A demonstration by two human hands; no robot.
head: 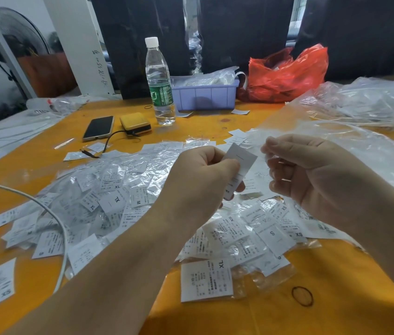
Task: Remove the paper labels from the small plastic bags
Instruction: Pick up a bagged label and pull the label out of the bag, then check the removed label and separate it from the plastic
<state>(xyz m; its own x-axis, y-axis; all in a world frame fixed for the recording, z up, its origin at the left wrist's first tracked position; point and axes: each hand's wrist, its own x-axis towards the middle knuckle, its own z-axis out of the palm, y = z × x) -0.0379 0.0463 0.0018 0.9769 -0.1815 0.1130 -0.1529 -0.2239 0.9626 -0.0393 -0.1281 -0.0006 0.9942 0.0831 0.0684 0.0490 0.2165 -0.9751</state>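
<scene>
A white cable (53, 213) crosses the desk (46, 151) at the left edge, over the heap of bagged labels (118, 197) that fills the middle. Behind it lie a phone (98, 128), a yellow box (135, 123) and a water bottle (159, 81), with bare desk between them. Above the heap, the left hand (203, 175) has its fingers curled round a paper label (238, 170). Just beside it, the right hand (312, 175) pinches a small clear bag (260, 151). A rubber band (302, 296) lies near the desk's front right.
</scene>
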